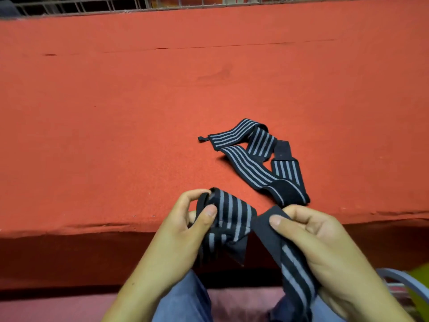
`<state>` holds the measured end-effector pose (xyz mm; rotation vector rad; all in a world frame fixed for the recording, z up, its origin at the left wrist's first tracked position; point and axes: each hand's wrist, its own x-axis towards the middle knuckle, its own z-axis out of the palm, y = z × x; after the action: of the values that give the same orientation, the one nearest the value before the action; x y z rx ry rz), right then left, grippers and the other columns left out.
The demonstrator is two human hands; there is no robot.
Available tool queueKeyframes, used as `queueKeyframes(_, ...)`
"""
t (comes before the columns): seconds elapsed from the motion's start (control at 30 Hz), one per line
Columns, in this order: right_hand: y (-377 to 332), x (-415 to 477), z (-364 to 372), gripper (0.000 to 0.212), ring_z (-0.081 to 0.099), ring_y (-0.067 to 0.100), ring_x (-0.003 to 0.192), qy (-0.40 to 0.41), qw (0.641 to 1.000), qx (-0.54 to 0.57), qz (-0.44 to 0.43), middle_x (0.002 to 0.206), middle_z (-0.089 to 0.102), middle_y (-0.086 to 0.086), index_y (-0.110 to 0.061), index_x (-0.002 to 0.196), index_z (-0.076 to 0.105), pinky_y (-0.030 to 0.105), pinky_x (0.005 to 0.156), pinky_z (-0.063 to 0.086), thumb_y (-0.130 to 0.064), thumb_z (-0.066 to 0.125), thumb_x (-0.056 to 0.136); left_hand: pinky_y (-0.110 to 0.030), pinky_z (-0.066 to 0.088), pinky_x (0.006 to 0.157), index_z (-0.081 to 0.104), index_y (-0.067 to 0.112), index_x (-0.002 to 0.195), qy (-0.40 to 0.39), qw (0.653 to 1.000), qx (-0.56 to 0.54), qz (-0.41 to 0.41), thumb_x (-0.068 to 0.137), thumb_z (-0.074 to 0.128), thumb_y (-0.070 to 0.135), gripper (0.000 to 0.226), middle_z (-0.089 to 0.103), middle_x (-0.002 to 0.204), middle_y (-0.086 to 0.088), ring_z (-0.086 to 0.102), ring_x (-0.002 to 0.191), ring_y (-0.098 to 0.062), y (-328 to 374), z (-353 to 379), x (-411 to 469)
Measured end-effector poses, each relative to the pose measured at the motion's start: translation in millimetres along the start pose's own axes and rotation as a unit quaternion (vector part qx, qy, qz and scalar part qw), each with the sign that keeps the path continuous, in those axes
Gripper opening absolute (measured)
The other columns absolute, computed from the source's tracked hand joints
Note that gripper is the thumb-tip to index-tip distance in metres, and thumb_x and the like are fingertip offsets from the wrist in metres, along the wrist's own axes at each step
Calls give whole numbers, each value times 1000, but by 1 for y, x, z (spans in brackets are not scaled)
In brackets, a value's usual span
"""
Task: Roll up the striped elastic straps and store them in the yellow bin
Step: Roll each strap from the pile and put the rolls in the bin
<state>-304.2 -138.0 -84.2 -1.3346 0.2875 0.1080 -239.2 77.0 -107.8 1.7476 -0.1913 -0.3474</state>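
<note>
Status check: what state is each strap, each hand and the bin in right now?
Held strap: loose, spanning both hands.
Table strap: unrolled, tangled on the cloth.
Left hand: pinching held strap.
Right hand: pinching held strap.
Bin: corner visible only, contents hidden.

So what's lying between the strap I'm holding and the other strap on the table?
Nothing: in the head view only a narrow strip of bare red cloth separates the held strap from the loose strap.

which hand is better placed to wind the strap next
Left, likely: the left hand pinches the bunched end of the held strap, while the right hand holds its flat tail to feed it.
</note>
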Motion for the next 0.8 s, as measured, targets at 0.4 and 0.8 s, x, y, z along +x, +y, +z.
queueKeyframes(0.4,9,5,-2,50,76,35,111,-70,992,105,-28,121,76,22,-15,120,78,35,89,63,-10,82,71,-40,43,98,35,69,138,-57,998,-6,7,101,47,58,41,56,88,10,56,86,-11,5,0,-8)
queueKeyframes(0.8,8,1,-10,88,78,26,90,0,993,119,-24,108,77,27,-4,102,79,30,82,65,-39,110,27,-25,59,85,53,26,144,30,986,-165,10,78,76,8,72,78,109,-16,76,98,-23,22,6,-8)
